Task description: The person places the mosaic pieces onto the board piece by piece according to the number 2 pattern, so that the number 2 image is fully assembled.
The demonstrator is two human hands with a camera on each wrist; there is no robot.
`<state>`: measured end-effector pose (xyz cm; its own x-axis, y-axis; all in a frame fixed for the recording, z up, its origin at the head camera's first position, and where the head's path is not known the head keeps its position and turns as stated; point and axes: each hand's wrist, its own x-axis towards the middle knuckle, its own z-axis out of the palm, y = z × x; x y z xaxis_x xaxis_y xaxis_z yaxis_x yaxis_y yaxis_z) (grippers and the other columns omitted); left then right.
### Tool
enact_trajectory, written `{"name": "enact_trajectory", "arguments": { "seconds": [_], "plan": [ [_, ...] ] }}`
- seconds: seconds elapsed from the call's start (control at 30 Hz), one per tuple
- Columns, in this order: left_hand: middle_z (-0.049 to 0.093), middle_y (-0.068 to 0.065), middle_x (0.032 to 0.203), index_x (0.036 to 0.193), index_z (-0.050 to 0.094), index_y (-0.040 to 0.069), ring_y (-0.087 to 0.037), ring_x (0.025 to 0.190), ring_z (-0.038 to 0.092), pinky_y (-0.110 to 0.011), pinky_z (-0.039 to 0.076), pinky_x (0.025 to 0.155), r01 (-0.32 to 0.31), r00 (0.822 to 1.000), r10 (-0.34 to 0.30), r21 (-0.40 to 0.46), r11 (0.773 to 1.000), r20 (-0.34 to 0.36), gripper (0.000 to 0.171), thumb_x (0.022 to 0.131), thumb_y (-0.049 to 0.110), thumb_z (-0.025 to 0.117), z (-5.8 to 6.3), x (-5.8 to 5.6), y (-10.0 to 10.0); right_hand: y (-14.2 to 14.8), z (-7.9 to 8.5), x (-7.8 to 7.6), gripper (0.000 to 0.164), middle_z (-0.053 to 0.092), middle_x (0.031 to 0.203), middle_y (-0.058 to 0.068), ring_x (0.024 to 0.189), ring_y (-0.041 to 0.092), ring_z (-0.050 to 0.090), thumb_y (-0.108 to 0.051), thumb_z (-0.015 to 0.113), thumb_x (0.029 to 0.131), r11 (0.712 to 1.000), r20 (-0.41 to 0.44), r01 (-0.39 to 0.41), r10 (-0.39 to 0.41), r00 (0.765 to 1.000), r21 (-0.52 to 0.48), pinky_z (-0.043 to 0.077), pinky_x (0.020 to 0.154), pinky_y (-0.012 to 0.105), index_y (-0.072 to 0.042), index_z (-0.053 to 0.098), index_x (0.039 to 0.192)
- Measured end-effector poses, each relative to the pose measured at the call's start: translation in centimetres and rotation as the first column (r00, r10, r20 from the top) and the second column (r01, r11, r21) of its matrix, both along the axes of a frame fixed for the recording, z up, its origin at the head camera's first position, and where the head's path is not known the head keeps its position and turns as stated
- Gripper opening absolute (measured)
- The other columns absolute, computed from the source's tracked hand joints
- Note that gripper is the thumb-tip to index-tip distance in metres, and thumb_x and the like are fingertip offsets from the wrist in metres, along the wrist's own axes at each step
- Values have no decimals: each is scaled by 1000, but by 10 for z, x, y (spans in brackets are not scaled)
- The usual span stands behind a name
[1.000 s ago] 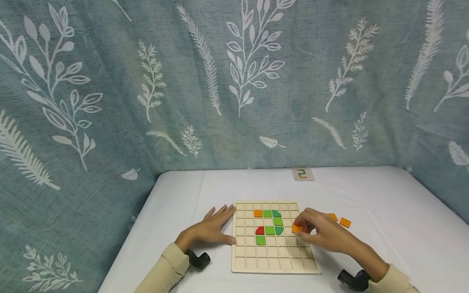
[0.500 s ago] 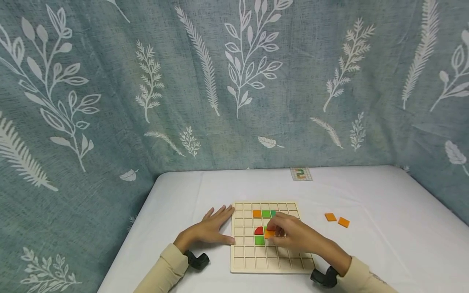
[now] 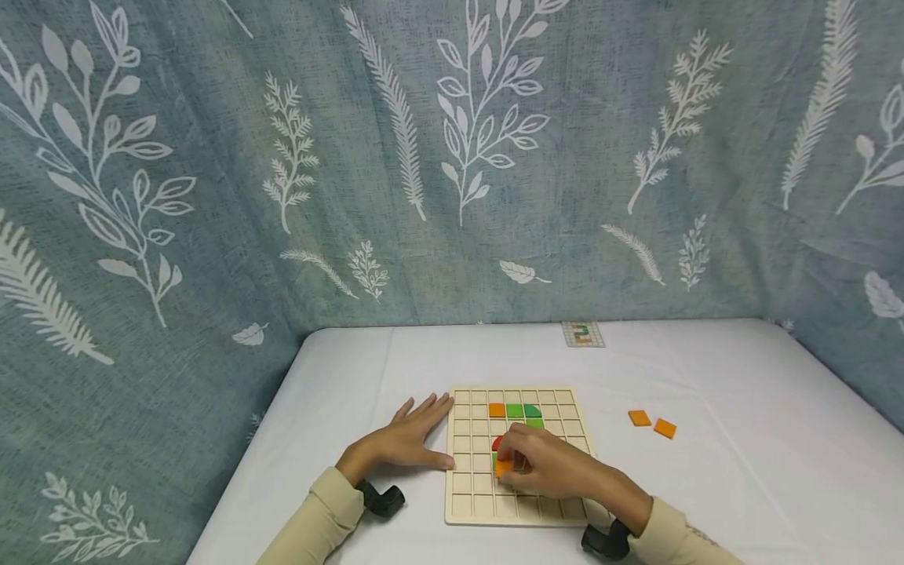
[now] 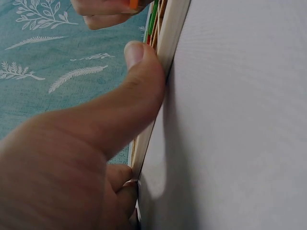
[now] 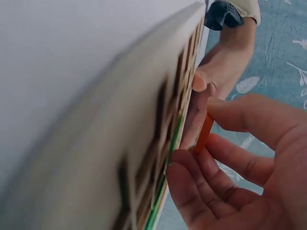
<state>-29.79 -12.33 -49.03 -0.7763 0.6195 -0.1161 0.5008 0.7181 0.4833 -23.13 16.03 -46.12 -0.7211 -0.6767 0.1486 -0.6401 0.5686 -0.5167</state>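
Observation:
A square wooden grid board (image 3: 466, 506) lies on the white table. My left hand (image 3: 402, 443) rests at its left side, fingers spread, with the thumb touching the edge. Between thumb and fingers, my right hand (image 3: 554, 463) pinches an orange square tile (image 5: 205, 132), tilted over the board's middle. In the grid's upper row sit an orange tile (image 3: 497, 410), a green tile (image 3: 515, 410) and a dark green round-cornered tile (image 3: 532, 410). Another green tile (image 3: 534, 423) lies below them. A red tile (image 3: 497, 443) shows partly beside the right fingers, which hide other tiles.
Two loose orange tiles, one nearer the board (image 3: 639, 417) and one farther right (image 3: 665, 428), lie on the table. A small pattern card (image 3: 583, 334) is at the table's back edge. Behind hangs a leaf-print curtain (image 3: 424, 157).
My right hand has carried the orange tile leftward from the board's right side to over its middle, then slightly farther left and nearer me. The left hand has stayed at the board's edge.

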Motion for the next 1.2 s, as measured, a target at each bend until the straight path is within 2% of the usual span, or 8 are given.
{"name": "enact_trajectory", "arguments": {
  "seconds": [0.37, 0.53, 0.8, 1.07, 1.2],
  "plan": [
    [13, -3, 169, 162, 15, 15, -26, 158, 7, -53, -1, 127, -2, 1000, 2, 3, 1000, -6, 106, 84, 61, 71, 0, -1, -1, -2, -1, 3, 12, 59, 97, -8, 79, 2, 51, -24, 75, 90, 999, 38, -13, 11, 999, 52, 48, 70, 16, -16, 68, 95],
    [12, -4, 169, 162, 15, 13, -28, 158, 7, -54, -2, 126, 5, 1000, -5, 16, 1000, 9, 106, 85, 59, 71, 1, 1, 0, -2, -3, 4, 13, 60, 100, -9, 83, 2, 52, -26, 76, 90, 998, 51, -20, 17, 999, 67, 50, 73, 17, -17, 68, 95],
    [13, -3, 169, 162, 15, 14, -27, 158, 7, -53, -2, 126, 0, 1000, 0, 13, 1000, 6, 106, 85, 60, 71, 0, 0, 0, -1, -1, 6, 16, 60, 102, -9, 89, 1, 53, -29, 76, 90, 993, -2, -32, 32, 999, 118, 53, 79, 20, -16, 70, 97],
    [11, -1, 170, 162, 14, 16, -25, 158, 6, -52, -3, 127, -6, 1000, 6, 2, 1000, 10, 106, 85, 62, 70, -2, -1, 0, 0, -2, 7, 17, 59, 104, -10, 93, 1, 53, -32, 75, 90, 993, -7, -31, 32, 999, 118, 54, 81, 21, -18, 70, 98],
    [11, -1, 170, 162, 14, 15, -25, 158, 6, -53, -3, 127, -4, 1000, 4, 3, 1000, 11, 105, 85, 61, 69, -1, -1, 0, 0, -2, 6, 14, 58, 98, -12, 88, 1, 50, -31, 75, 89, 992, -25, -32, 36, 999, 125, 52, 77, 20, -19, 71, 94]
  ]
}}
